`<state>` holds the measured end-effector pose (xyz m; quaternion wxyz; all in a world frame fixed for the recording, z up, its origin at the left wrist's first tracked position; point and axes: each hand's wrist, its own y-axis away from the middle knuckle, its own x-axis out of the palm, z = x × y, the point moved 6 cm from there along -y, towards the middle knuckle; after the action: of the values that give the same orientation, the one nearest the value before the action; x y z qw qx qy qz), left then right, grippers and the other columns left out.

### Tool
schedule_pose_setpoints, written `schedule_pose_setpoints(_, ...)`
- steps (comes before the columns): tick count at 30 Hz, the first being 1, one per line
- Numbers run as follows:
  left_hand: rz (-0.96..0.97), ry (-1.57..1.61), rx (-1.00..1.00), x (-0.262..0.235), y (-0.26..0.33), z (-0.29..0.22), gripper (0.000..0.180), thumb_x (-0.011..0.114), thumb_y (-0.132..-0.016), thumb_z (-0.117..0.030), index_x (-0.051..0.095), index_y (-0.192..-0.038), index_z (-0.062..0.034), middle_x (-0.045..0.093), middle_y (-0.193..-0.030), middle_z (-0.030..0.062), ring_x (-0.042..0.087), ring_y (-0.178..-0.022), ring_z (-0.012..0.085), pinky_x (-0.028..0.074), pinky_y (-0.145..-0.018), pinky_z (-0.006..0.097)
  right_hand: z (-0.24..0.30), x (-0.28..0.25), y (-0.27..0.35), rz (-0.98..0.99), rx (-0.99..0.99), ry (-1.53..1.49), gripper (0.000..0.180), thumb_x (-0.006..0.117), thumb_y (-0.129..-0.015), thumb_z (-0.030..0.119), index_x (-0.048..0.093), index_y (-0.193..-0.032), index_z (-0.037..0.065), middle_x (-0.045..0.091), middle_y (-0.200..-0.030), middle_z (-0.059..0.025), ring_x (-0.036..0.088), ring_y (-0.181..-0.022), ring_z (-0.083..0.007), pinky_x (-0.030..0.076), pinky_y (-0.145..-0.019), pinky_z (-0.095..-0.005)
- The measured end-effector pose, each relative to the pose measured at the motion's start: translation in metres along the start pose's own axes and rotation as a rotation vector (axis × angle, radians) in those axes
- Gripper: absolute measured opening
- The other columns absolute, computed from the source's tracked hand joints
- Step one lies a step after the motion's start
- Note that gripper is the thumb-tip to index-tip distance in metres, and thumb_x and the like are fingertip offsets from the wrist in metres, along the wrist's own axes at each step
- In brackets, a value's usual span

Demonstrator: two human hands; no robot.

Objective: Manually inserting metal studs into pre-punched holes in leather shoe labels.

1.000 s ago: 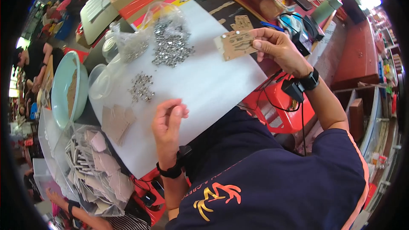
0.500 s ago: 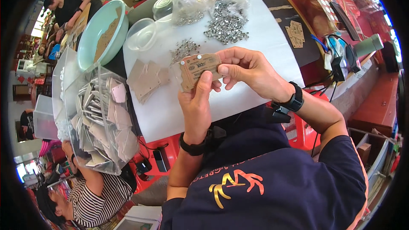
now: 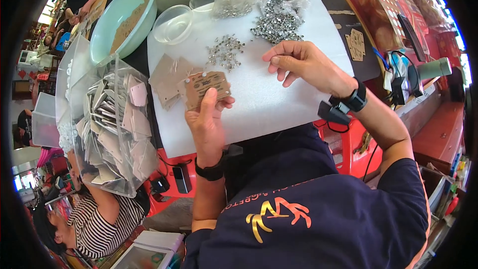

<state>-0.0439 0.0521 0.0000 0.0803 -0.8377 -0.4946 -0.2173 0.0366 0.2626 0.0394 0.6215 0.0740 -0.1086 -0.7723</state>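
My left hand (image 3: 206, 119) pinches a brown printed card (image 3: 204, 87) with a wavy edge between thumb and fingers. Small pale metal studs sit along the card's upper edge. To the right, my right hand (image 3: 303, 67) hovers over the white sheet with loosely curled fingers apart and nothing visible in them. Beyond the hands lie a small scatter of metal studs (image 3: 225, 52) and a larger heap of metal studs (image 3: 277, 24) spilling from a clear bag. A stack of plain brown cards (image 3: 165, 77) rests just left of the held card, partly behind it.
At left stand a clear bin (image 3: 130, 134) full of brown cards and a light green basin (image 3: 102, 45). Round clear tubs (image 3: 172, 25) and a tied bag of studs (image 3: 231, 0) sit at the back. Another person in a striped shirt (image 3: 99, 224) works at lower left.
My right hand has let go of the card and moved right. My left hand has carried the card left and slightly nearer, beside the plain stack.
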Motion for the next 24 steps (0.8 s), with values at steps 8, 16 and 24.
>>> schedule_pose_setpoints(8, -0.162, 0.08, 0.052, -0.032, 0.009, -0.004, 0.024, 0.056, -0.093, -0.008, 0.058, -0.114, 0.0041, 0.066, -0.097, 0.0119, 0.062, -0.076, 0.0186, 0.05, -0.068, 0.032, 0.006, -0.005, -0.047, 0.192, 0.021, 0.532, 0.023, 0.056, -0.094, 0.015, 0.065, -0.108, 0.0, 0.064, -0.082, -0.0034, 0.059, -0.072, -0.0085, 0.053, -0.062, -0.0261)
schedule_pose_setpoints(16, -0.111, 0.089, 0.047, -0.034, 0.005, 0.001, 0.026, 0.055, -0.094, -0.006, 0.055, -0.119, 0.0014, 0.065, -0.101, 0.0114, 0.062, -0.08, 0.018, 0.051, -0.069, 0.032, 0.003, -0.013, -0.091, 0.007, -0.277, 1.125, 0.016, 0.061, -0.086, 0.012, 0.066, -0.096, 0.001, 0.069, -0.084, -0.0147, 0.066, -0.077, -0.0323, 0.051, -0.071, -0.038)
schedule_pose_setpoints(24, -0.098, 0.066, 0.044, -0.035, 0.004, 0.003, 0.022, 0.054, -0.095, -0.005, 0.058, -0.116, 0.0015, 0.066, -0.098, 0.0109, 0.062, -0.077, 0.018, 0.05, -0.068, 0.033, 0.018, -0.022, -0.106, -0.105, -0.286, 1.211, 0.015, 0.064, -0.085, 0.016, 0.067, -0.094, 0.005, 0.07, -0.085, -0.0124, 0.066, -0.08, -0.0299, 0.051, -0.072, -0.0388)
